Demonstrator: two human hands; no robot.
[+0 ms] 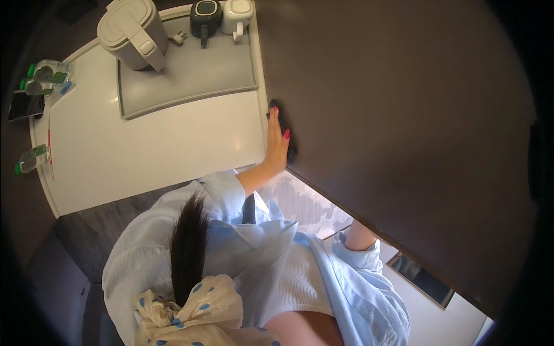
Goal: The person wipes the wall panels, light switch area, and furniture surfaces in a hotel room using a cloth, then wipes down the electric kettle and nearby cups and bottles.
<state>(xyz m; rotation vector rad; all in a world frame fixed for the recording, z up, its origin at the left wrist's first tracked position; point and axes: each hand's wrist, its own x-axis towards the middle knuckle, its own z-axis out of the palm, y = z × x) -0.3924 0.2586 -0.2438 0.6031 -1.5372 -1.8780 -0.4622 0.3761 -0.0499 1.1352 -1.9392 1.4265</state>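
Note:
My left hand (pixel 277 142), with pink-red nails, reaches up along the near edge of a large dark brown panel (pixel 389 108). Its fingers are stretched out, and the thumb lies to their right. Between this hand and the panel is a dark object (pixel 291 149), mostly covered; its kind is not clear. Beside the fingers runs the right edge of a white tabletop (pixel 194 142). My right hand is out of view; the right forearm (pixel 360 237) passes behind the brown panel.
A grey tray (pixel 194 73) holds an electric kettle (pixel 134 34), a plug (pixel 178 38), a black mug (pixel 205 19) and a white mug (pixel 237 17). Clear bottles with green caps (pixel 47 73) stand at the far left, near a dark flat item (pixel 26 106). Another bottle (pixel 31 159) is closer.

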